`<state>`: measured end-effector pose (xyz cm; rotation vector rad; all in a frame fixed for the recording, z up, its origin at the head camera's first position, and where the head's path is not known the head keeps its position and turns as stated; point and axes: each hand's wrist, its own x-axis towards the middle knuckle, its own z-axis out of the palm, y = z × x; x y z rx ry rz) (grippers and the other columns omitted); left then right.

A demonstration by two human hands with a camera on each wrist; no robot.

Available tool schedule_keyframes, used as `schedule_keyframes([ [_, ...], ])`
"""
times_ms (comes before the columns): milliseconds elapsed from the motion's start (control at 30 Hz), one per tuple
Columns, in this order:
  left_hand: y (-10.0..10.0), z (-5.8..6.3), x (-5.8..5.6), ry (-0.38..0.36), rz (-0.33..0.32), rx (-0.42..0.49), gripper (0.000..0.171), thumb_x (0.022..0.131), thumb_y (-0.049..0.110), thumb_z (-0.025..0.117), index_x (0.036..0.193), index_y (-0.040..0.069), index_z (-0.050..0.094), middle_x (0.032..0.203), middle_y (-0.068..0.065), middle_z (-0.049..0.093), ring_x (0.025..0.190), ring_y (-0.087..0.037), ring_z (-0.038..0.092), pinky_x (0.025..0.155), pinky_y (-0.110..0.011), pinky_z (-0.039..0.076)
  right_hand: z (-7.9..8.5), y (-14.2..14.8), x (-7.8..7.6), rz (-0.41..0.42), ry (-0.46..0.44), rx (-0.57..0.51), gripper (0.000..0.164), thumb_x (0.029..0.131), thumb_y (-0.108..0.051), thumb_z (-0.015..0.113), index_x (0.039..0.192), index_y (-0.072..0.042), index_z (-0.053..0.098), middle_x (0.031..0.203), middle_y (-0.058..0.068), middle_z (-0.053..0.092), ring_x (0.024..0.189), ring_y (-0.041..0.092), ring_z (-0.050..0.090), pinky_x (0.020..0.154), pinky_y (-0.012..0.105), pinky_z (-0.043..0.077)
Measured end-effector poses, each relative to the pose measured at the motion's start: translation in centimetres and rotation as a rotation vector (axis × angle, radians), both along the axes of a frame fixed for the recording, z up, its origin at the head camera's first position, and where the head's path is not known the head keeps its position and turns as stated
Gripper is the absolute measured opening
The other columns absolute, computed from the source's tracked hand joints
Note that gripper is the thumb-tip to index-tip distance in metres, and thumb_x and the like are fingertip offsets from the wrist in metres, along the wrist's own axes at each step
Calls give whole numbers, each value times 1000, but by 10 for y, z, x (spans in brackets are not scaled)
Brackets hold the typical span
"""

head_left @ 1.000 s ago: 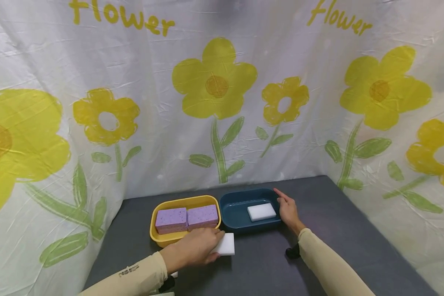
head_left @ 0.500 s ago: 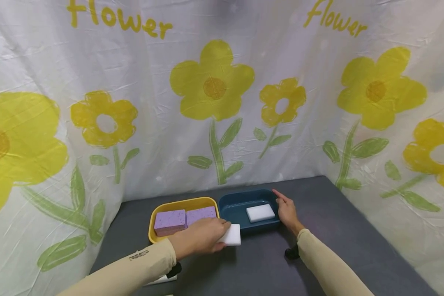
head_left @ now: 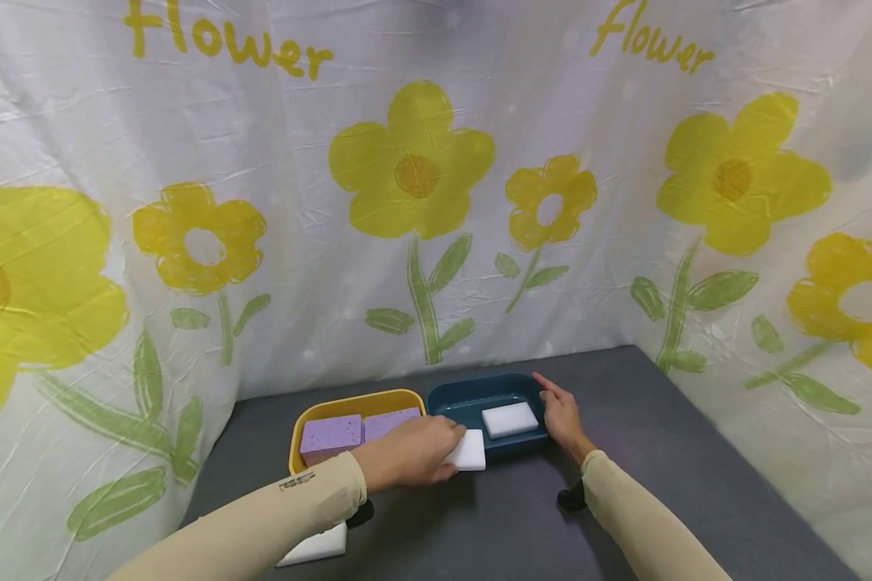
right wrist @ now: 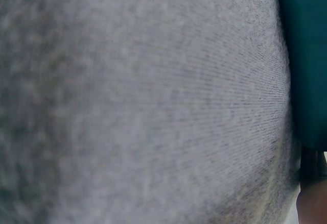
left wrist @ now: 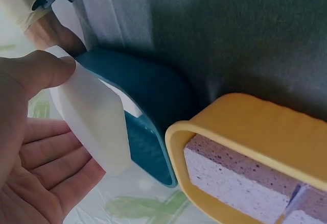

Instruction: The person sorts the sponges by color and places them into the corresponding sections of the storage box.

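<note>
My left hand (head_left: 416,453) pinches a white sponge block (head_left: 471,450) between thumb and fingers, over the near left edge of the dark blue tray (head_left: 450,401). In the left wrist view the thumb presses one face of the held sponge (left wrist: 97,117), with the fingers behind it. Another white sponge (head_left: 510,420) lies inside the blue tray. My right hand (head_left: 563,416) rests against that tray's right side, fingers fairly straight along the wall. Only the tray's wall (right wrist: 309,66) and a bit of finger show in the right wrist view.
A yellow tray (head_left: 295,452) with purple sponges (head_left: 331,432) stands left of the blue one, the rims touching or nearly so. Another white block (head_left: 318,545) lies on the dark grey tabletop (head_left: 523,524) below my left forearm. A flower-printed curtain (head_left: 298,323) encloses the table.
My left hand has carried the white sponge rightward and away from me, from before the yellow tray to the blue tray's edge. The right hand stays at the blue tray's side.
</note>
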<state>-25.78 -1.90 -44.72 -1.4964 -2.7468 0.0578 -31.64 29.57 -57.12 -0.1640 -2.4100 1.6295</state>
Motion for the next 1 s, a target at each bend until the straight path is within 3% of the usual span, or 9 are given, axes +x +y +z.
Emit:
schedule_keyframes([
  [167, 4, 2, -7, 10, 9, 1, 42, 97, 35, 85, 126, 8, 73, 110, -6, 78, 90, -16, 72, 86, -29, 62, 0, 1, 0, 3, -8, 0, 48, 116, -12, 39, 161, -11, 55, 155, 26, 56, 50, 6, 27, 54, 24, 29],
  [367, 11, 3, -19, 11, 19, -14, 42, 97, 36, 85, 124, 7, 74, 108, -7, 78, 89, -16, 72, 83, -30, 62, 0, 0, 3, -5, -6, 2, 48, 116, -12, 40, 161, -11, 56, 143, 28, 61, 49, 7, 28, 54, 24, 30],
  [467, 16, 2, -25, -13, 29, -29, 42, 98, 37, 84, 126, 8, 73, 110, -7, 77, 91, -16, 72, 84, -30, 62, -3, 0, 5, 3, 22, 6, 49, 115, -12, 39, 160, -9, 56, 124, 30, 64, 48, 7, 28, 52, 24, 30],
  [533, 19, 2, -28, -16, 34, -41, 42, 99, 37, 83, 126, 8, 73, 112, -6, 77, 92, -16, 73, 83, -30, 62, -7, 0, 5, 0, 52, 20, 49, 113, -13, 39, 158, -7, 58, 98, 21, 59, 48, 7, 29, 50, 24, 30],
  [600, 22, 1, -31, -17, 38, -45, 41, 99, 37, 83, 127, 9, 73, 112, -6, 77, 93, -16, 73, 82, -30, 62, -9, 1, 4, 5, 67, 20, 50, 112, -13, 40, 158, -6, 58, 85, 13, 48, 48, 8, 29, 49, 25, 30],
  [700, 27, 0, -34, -17, 49, -46, 42, 99, 37, 83, 128, 9, 74, 114, -6, 77, 95, -16, 73, 83, -30, 62, -9, 1, 4, 3, 62, 20, 50, 112, -12, 40, 158, -5, 57, 83, 7, 46, 48, 8, 29, 49, 25, 31],
  [1000, 41, -4, -51, -43, 84, -9, 40, 97, 36, 85, 126, 9, 75, 113, -6, 78, 93, -15, 75, 82, -30, 62, -2, -1, -1, -20, -9, 33, 49, 115, -12, 38, 161, -11, 55, 86, 8, 44, 49, 9, 27, 52, 25, 30],
])
